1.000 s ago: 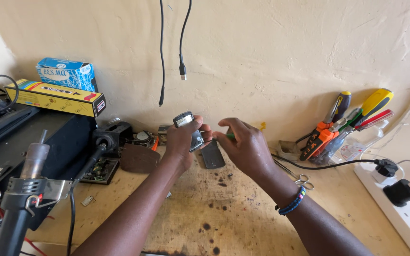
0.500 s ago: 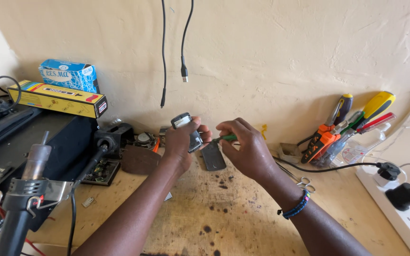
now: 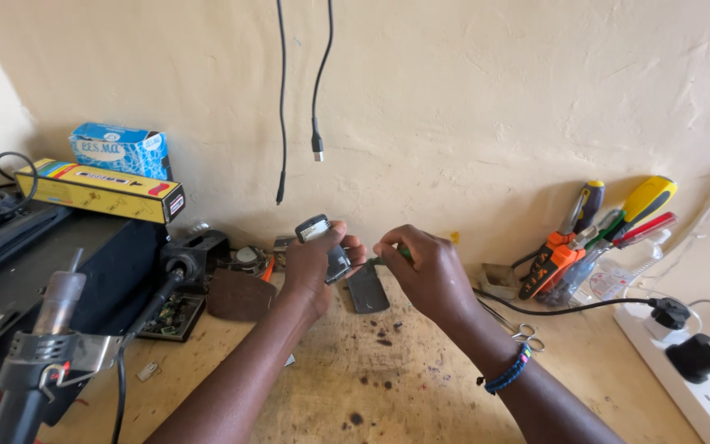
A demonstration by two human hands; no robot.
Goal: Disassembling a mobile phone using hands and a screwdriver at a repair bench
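I see a small dark handset (image 3: 323,241), flat and rectangular with a pale glossy end, held up above the middle of the worktop (image 3: 388,386), close to its back edge at the wall. My left hand (image 3: 315,265) is curled tightly around it, thumb and fingers closed on its sides. My right hand (image 3: 429,271) is pinched shut on a thin green-handled tool (image 3: 389,257), whose tip touches the handset's lower end. Just beneath the two hands a dark grey flat cover (image 3: 369,289) lies on the wood, smooth and slightly curved.

The worktop is pale raw timber, scorched and speckled with black burn marks. Towards its right edge stand screwdrivers and pliers (image 3: 585,238) with orange, yellow and red grips, leaning on the wall, and small steel scissors (image 3: 523,332) lie near my right forearm. A white power strip (image 3: 700,386) with black plugs sits at the right corner. At the left edge a hot-air gun (image 3: 43,345) rests in a metal holder, beside a black case (image 3: 51,263) carrying a yellow box (image 3: 100,191) and a blue box (image 3: 121,150). Two black cables (image 3: 316,99) hang down the rough plaster wall.
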